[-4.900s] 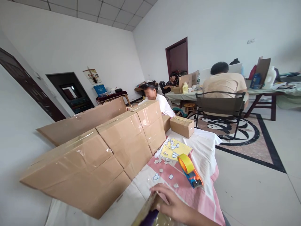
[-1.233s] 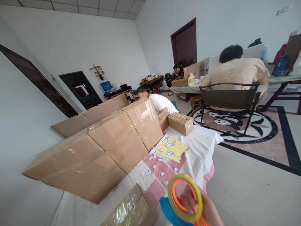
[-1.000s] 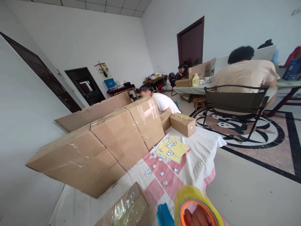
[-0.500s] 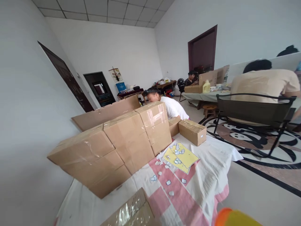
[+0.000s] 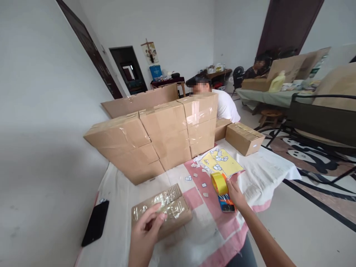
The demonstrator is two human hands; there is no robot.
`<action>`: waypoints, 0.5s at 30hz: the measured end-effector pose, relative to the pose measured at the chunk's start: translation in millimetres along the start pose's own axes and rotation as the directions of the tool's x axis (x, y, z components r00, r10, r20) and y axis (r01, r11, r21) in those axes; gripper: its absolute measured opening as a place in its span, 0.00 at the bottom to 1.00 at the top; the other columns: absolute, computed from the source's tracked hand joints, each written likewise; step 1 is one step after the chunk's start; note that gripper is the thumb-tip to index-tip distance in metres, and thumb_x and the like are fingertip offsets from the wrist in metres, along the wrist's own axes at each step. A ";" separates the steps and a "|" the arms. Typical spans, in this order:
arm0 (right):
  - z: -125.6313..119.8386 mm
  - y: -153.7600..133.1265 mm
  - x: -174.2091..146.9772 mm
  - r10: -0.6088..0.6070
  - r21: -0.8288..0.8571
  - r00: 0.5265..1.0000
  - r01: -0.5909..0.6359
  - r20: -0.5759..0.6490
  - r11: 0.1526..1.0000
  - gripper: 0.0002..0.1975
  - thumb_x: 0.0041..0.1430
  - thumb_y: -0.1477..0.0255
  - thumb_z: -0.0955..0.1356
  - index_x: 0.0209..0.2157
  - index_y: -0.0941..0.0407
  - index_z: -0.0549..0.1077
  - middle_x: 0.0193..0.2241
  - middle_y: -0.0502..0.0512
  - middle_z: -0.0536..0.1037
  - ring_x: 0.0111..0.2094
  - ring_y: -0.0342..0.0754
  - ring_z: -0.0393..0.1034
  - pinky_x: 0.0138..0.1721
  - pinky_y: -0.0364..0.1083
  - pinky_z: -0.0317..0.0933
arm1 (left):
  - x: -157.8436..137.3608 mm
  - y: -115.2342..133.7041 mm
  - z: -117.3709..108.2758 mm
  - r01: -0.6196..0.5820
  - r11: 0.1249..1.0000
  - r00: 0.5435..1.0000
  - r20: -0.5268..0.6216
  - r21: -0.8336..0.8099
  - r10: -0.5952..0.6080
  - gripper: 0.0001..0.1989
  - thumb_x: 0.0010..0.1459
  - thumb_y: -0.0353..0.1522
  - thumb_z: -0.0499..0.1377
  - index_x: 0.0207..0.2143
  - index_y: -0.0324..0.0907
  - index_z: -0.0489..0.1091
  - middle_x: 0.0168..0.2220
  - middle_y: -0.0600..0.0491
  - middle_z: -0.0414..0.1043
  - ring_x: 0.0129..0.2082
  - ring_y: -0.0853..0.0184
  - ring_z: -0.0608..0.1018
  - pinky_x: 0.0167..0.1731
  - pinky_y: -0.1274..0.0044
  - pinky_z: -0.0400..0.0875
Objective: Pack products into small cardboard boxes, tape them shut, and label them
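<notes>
Tape dispenser — in right hand; left hand over carton.

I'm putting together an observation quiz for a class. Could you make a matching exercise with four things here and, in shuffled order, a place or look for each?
1. Tape dispenser
2. Phone
3. Sheet
4. Left hand

A. Yellow and flat, with white shapes on it
B. In front of the nearest small box, as the camera sees it
C. Touching the right hand
D. Black, on the cloth at the far left

Pairs: 1-C, 2-D, 3-A, 4-B
</notes>
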State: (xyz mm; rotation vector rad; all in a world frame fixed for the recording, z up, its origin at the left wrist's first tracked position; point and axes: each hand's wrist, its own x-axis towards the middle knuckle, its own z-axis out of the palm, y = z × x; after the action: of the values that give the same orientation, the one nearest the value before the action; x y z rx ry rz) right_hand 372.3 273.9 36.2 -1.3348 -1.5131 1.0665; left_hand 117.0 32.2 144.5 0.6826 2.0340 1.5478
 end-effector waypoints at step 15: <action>86.1 -177.1 -98.9 -0.572 0.346 0.702 0.458 0.424 0.819 0.11 0.60 0.72 0.71 0.45 0.51 0.76 0.43 0.55 0.74 0.47 0.51 0.71 0.50 0.51 0.65 | -5.2 0.3 -12.6 -0.047 0.998 0.988 0.148 -0.030 0.051 0.26 0.50 0.47 0.68 0.47 0.40 0.77 0.27 0.54 0.80 0.27 0.68 0.75 0.30 0.79 0.70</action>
State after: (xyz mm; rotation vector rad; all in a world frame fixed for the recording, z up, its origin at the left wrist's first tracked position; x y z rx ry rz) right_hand 248.0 156.5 175.2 -0.4063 -1.9384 1.2096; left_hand 112.7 19.7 148.2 0.8180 1.8973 1.5011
